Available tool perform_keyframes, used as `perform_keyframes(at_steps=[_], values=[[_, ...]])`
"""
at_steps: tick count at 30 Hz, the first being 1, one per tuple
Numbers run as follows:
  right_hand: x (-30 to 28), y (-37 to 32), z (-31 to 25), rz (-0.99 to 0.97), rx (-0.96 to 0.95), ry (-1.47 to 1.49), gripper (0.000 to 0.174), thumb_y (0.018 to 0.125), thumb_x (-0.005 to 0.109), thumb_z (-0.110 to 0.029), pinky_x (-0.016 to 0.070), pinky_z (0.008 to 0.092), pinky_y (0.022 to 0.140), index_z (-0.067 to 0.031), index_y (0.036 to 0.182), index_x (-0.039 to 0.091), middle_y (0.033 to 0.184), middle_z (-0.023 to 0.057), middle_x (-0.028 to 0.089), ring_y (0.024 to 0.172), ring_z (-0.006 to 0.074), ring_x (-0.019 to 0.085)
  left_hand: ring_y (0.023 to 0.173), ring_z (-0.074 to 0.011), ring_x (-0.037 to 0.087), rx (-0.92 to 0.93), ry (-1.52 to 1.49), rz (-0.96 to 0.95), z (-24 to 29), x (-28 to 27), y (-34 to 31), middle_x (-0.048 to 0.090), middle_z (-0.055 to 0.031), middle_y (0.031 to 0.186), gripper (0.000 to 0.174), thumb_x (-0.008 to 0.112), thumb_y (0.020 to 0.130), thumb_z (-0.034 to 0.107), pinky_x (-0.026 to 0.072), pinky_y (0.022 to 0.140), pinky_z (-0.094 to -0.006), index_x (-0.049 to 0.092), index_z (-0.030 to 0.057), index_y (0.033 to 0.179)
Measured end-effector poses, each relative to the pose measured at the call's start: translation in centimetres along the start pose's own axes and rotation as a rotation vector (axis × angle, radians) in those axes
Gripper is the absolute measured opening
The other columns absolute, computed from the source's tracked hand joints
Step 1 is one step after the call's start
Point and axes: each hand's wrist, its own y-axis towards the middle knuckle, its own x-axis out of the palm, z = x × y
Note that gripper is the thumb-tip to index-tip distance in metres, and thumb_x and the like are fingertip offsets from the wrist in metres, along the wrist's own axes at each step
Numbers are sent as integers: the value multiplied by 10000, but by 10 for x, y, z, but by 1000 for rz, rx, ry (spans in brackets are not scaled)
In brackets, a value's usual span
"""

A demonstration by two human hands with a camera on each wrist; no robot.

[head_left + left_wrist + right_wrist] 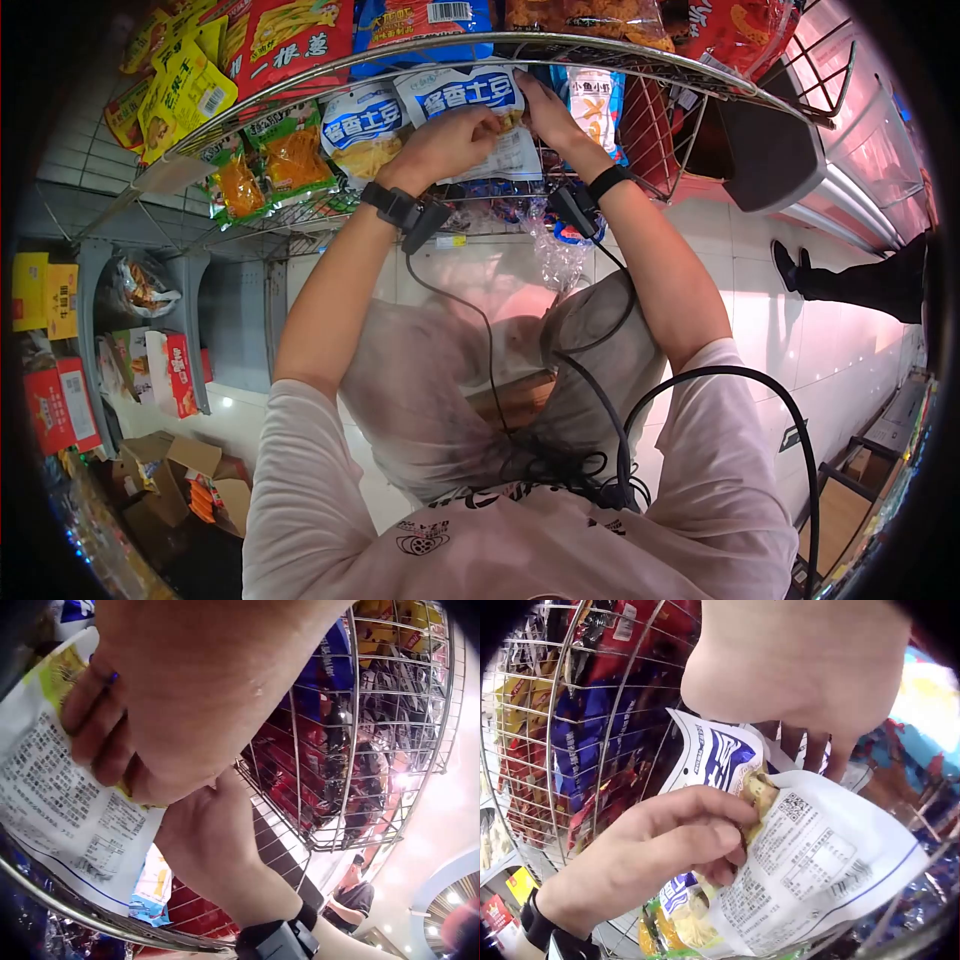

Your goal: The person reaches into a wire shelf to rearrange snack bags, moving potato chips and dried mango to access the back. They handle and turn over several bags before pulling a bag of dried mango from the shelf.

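1. White pouch, its printed back turned outward with a QR code and barcode, lies over the wire shelf, beneath both hands.
2. Left hand: fingers curled, thumb and fingertips pinching the pouch's yellowish edge.
3. Right hand: fingers reach down behind the pouch; their tips are hidden, so I cannot tell whether they grip.
4. Two blue-titled fronts, reading "香土豆" after a less clear first character: left front and centre front. Whether the centre one belongs to the white pouch is unclear.
5. One red packet reads "一根葱".
6. One fish-and-shrimp packet reads "小鱼小虾", right of the hands.
7. Two green-edged packets with orange contents sit left of the blue-titled fronts.
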Motion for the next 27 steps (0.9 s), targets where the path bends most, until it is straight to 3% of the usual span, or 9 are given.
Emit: perform_keyframes(at_steps=[2,4,10,17,21,22,23,25,27], values=[[0,-7,-6,-26,63,113,717,998,393,-577,360,351,1082,7,1401,496,1306,164,582,1218,259,534,867,-247,694,9,-16,-7,-4,0,-1,721,-116,954,294,616,909,220,532,761,-353,651,54,1148],[-9,-9,-4,5,20,-123,745,997,397,-613,400,338,1040,14,1386,506,1220,122,603,1120,205,552,844,-227,685,1,-61,-1,-1,-3,-4,718,-113,954,286,613,910,220,529,754,-335,657,49,1135],[-16,-29,-12,52,-3,-94,737,995,447,-590,464,287,923,22,1404,482,1110,104,628,991,180,574,858,-205,687,25,-20,47,-1,-12,-10,723,-99,975,251,603,934,208,530,769,-323,673,32,1100],[-21,-21,-17,68,24,-226,722,995,455,-581,534,280,828,-3,1427,459,1214,157,625,972,187,627,819,-154,661,-124,-118,229,-28,-48,-28,722,-78,934,222,605,941,175,517,745,-310,687,36,1094],[-19,-17,-16,187,-25,-120,691,991,439,-571,564,321,767,-28,1416,473,1243,156,622,852,225,678,813,-228,688,-210,37,511,-70,-59,-40,716,-127,914,234,637,899,178,521,729,-331,696,30,1070],[-22,-15,-14,196,-29,-145,684,992,435,-564,565,322,769,-23,1409,483,1236,165,626,862,227,682,925,-341,684,-255,24,602,-80,-61,-42,728,-159,964,220,654,854,222,535,827,-411,723,55,980],[-24,-12,-12,206,-33,-169,678,994,431,-558,566,323,771,-19,1401,493,1228,174,629,872,228,685,925,-341,684,-258,40,604,-90,-61,-46,728,-159,964,220,654,854,222,535,827,-411,723,55,980],[-23,-12,-11,198,-40,-142,693,994,417,-567,560,333,789,-7,1392,510,1244,208,632,936,262,690,964,-371,639,-160,387,902,-117,-57,-52,719,-120,910,221,673,842,247,512,872,-448,715,49,930],[-36,10,15,214,-123,-346,704,993,435,-569,569,324,763,9,1388,507,1229,199,633,974,244,682,1043,-412,578,-227,352,854,-139,-50,-58,688,-162,1020,314,684,833,281,472,935,-491,678,45,1041]])
